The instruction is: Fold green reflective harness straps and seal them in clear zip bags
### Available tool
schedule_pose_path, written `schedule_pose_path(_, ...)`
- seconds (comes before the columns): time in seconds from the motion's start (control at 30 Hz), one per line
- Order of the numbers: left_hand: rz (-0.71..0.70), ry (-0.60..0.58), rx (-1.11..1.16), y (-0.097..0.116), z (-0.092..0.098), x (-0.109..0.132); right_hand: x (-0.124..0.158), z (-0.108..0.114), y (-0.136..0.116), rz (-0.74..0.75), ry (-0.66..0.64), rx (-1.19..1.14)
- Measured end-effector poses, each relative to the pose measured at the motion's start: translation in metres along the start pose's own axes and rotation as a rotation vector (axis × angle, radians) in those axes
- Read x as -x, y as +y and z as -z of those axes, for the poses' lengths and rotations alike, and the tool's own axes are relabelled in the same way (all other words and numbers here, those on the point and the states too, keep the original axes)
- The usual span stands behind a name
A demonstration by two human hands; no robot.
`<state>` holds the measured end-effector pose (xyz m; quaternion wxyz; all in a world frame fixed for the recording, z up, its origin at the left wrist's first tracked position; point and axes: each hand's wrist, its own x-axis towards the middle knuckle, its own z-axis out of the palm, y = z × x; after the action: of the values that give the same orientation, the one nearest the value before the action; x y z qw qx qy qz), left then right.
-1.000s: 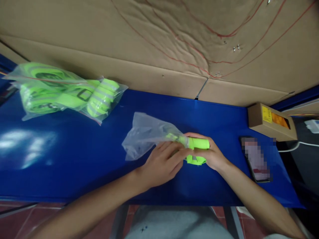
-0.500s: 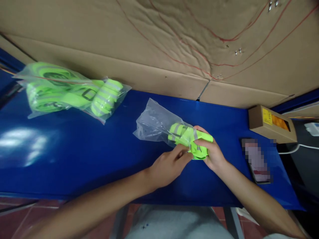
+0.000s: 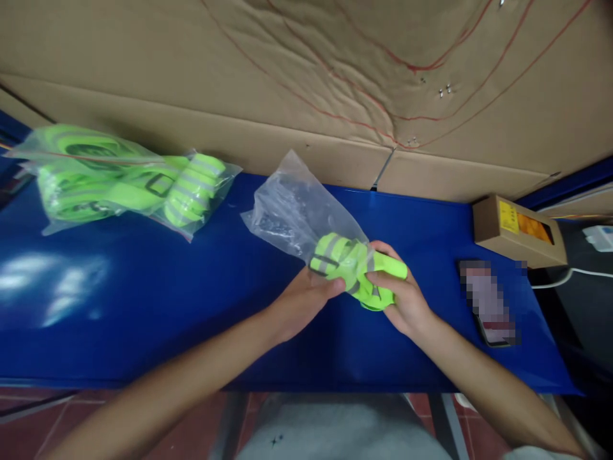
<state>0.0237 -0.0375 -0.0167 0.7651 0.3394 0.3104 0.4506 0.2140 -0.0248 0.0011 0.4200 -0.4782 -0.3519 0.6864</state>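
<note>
- Tabletop [image 3: 143, 306], blue, spans the view.
- Clear bag [image 3: 292, 211] slants up and away to the left, mouth toward the hands.
- Rolled green strap [image 3: 345, 262] sits half inside it, long axis left to right.
- Left hand [image 3: 301, 300] pinches the bag's mouth; right hand [image 3: 405, 300] grips the strap's exposed end.

No legible text. Yellow label [image 3: 508, 216] on cardboard box [image 3: 486, 225] too small to read; phone screen [image 3: 488, 300] blurred.

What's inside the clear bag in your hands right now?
A folded green strap bundle with grey stripes sits in the clear bag, its end out in the right hand. The left hand, gripping the bag, hides its underside.
</note>
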Motion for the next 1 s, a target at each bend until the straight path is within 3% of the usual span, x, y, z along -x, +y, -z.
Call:
schedule_pose_path(0.2,0.036,0.056,-0.015,-0.007,-0.006,0.002,-0.001,-0.012,0.012,0.134,0.004,0.019)
schedule_pose_path(0.4,0.038,0.055,-0.025,-0.01,-0.008,0.001,-0.002,-0.021,0.026,0.256,0.115,0.142)
schedule_pose_path(0.73,0.033,0.051,-0.001,-0.016,-0.009,0.001,-0.001,-0.019,0.028,0.335,0.16,0.275)
schedule_pose_path(1.0,0.212,-0.036,0.19,-0.024,-0.012,0.004,0.0,-0.024,0.035,0.356,0.344,0.379)
